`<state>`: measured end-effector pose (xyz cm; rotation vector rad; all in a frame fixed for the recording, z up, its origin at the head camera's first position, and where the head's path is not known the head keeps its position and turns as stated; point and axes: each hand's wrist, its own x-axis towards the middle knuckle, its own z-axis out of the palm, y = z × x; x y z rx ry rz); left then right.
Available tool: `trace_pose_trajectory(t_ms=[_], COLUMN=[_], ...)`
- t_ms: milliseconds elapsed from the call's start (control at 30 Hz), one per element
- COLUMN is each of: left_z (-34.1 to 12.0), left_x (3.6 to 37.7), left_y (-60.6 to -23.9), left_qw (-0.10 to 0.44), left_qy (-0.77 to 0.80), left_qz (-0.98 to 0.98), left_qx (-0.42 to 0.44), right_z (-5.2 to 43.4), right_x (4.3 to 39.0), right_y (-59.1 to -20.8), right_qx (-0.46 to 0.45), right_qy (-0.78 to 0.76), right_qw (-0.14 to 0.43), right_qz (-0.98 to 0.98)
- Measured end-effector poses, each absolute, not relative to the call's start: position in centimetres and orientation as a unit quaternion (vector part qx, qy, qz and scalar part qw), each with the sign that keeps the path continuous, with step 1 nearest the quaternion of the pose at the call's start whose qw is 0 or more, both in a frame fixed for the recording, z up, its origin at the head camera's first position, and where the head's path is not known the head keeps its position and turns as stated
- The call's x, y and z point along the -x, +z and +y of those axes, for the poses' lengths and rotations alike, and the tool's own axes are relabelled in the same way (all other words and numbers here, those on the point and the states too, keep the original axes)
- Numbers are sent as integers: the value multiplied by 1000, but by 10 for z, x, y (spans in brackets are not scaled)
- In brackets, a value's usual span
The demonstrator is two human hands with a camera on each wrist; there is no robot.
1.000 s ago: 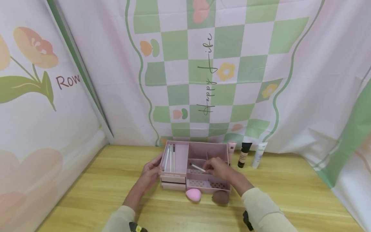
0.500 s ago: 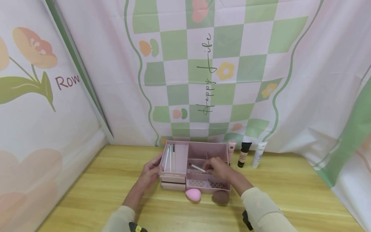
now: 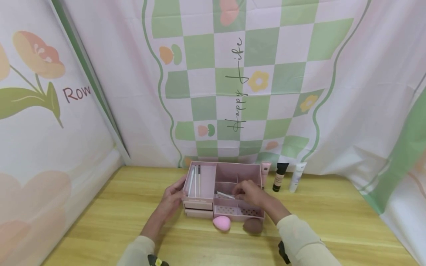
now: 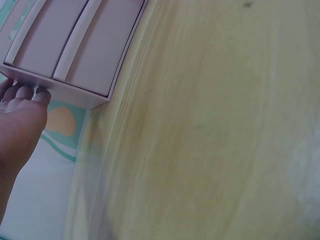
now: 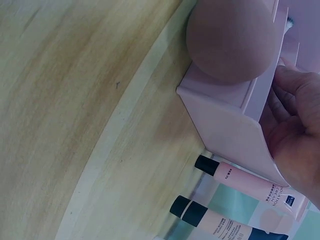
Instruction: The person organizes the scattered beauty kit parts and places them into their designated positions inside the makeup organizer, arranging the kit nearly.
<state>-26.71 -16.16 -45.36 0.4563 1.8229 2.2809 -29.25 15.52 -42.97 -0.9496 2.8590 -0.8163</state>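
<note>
Head view, as I watch from my station. One pink organizer [image 3: 237, 170] on the wood-grain counter [image 3: 199, 247], with two drawers [image 3: 199, 204] at near left. One left hand [image 3: 171, 201]: grip unclenched, fingers resting against the organizer's left wall. One right hand [image 3: 249, 193]: grip pinching the handle end of a white-handled brush [image 3: 225, 195], which slants low in the right half's middle compartment, head end leftward; whether it touches the floor there, I cannot tell. Three slim brushes [image 3: 196, 181], lying lengthwise in the left tray. One pink sponge [image 3: 222, 223] and one brown sponge [image 3: 253, 225], at the near side. Three tubes at far right: pink tube [image 3: 265, 171], black-and-beige tube [image 3: 281, 177], white tube [image 3: 297, 178].

Left wrist view. Both drawers closed; fingertips at the side wall, partly hidden.

Right wrist view. Fingers curled inside the right wall — their contact with the brush is hidden. Pink and black-and-beige tubes just outside that wall.

Handling note. I would brace lightly with the left, lay the handle flat before loosening the right grip, then lift straight up — knuckles clear of the dividers.
</note>
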Motion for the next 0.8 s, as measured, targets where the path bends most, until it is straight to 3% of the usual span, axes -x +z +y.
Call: trace_pose_trajectory(t_ms=[800], left_z=[-161], left_x=[268], left_y=[-453], left_qw=[93], left_qy=[772], left_qz=[612], left_qx=[-145], right_z=[152], right_x=[262], right_y=[-413], right_qx=[274], right_qy=[-325], right_qw=[5], right_qz=[905])
